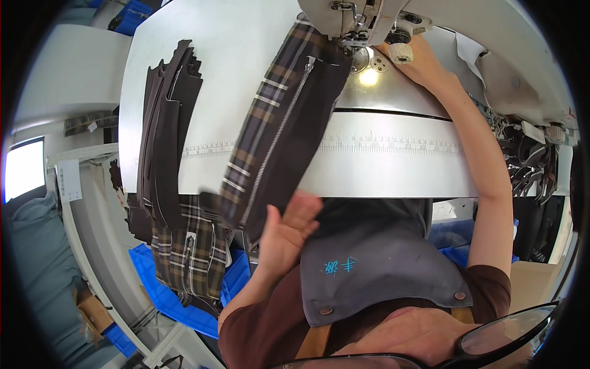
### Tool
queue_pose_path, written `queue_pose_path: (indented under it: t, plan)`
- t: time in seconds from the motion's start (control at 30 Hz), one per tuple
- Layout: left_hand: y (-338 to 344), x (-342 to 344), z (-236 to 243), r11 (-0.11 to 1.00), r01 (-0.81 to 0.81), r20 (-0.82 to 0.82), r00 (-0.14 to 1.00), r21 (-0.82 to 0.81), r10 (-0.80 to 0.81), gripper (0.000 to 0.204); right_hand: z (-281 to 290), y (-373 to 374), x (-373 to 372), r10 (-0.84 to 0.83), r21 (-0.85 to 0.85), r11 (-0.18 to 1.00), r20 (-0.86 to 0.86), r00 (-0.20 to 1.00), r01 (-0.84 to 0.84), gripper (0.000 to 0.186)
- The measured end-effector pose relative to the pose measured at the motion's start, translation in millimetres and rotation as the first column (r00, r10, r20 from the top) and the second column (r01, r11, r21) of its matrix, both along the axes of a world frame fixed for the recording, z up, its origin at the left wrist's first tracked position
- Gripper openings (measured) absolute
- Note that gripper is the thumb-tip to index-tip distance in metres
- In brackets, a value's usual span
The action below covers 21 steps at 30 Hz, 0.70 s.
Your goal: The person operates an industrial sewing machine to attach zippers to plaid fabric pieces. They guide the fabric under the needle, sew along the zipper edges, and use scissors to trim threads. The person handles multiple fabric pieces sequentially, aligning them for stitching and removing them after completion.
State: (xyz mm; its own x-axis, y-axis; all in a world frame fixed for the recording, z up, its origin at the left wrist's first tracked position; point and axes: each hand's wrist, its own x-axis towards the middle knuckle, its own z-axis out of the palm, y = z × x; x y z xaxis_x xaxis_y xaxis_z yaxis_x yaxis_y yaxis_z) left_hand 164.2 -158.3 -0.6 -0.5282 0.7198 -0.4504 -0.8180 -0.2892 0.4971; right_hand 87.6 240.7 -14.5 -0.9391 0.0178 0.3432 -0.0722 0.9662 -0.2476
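Observation:
A long plaid and dark brown fabric piece with a metal zipper (276,144) lies slanted across the white sewing table. Its far end is under the head of the sewing machine (356,24), and its near end reaches the table's front edge. Beside that near end is my left hand (286,230), palm showing, thumb and fingers apart, holding nothing. My right hand (424,64) reaches round the right side of the machine head. Its fingertips are hidden behind the machine near the needle area, so their grip does not show.
Dark fabric strips (169,117) are piled on the table's left. Below them, plaid pieces with zippers (190,246) hang over a blue bin (166,295). A printed ruler (393,142) runs across the table. Dark strips and clips (531,157) hang at the right.

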Motion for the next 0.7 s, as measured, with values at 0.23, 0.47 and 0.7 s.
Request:
queue_pose_path:
  t: [0.23,0.47,0.7]
  plan:
    - [42,-79,64,0.857,0.085,-0.861,-0.052,-0.509,-0.506,0.025,6,-26,37,0.016,-0.086,0.996,-0.180,0.984,-0.032,0.023]
    - [64,-152,24,0.687,-0.193,-0.376,-0.719,-0.700,-0.584,0.084,16,-105,26,0.194,0.051,0.981,-0.243,0.951,-0.187,0.043]
    - [65,-117,24,0.612,-0.165,-0.371,-0.665,-0.774,-0.648,0.102,7,-101,41,0.109,0.117,0.988,-0.036,0.993,-0.104,0.054]
